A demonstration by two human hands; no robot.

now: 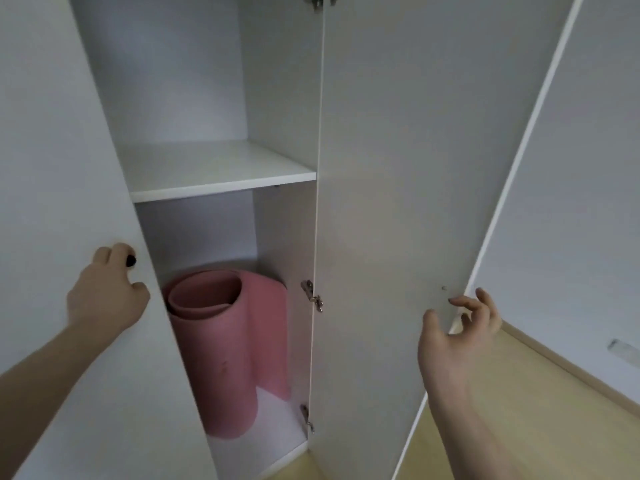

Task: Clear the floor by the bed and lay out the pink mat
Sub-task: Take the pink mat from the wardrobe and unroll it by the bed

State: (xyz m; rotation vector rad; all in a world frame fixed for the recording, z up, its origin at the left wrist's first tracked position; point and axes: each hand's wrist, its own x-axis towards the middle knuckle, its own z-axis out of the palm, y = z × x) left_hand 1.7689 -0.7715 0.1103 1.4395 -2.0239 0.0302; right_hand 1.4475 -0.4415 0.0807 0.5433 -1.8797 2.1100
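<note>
**Rolled pink mat stands in the open wardrobe, between our two hands**

We see the pink mat (228, 348) in the lower middle of the frame. It is rolled loosely and stands upright on the bottom of the white wardrobe (214, 98), in the compartment under the shelf (221, 174). Its outer end leans toward the right inner wall.

Our left hand (107, 292) is at the lower left of the frame, on the left door (52, 168). Its fingers are curled around a small black knob (131, 260) near the door edge. The mat is just to the right of this hand and a little lower, behind the door edge, not touched.

Our right hand (457, 327) is at the lower right, near the outer edge of the right door (415, 168), which stands wide open. The fingers are spread and loosely bent, and they grip nothing; we cannot tell if the fingertips touch the door edge. The mat is well to the left of this hand, with the open door between them.

Two metal hinges (313, 296) are seen on the right door, and a light wooden floor (519, 393) is at the lower right.
</note>
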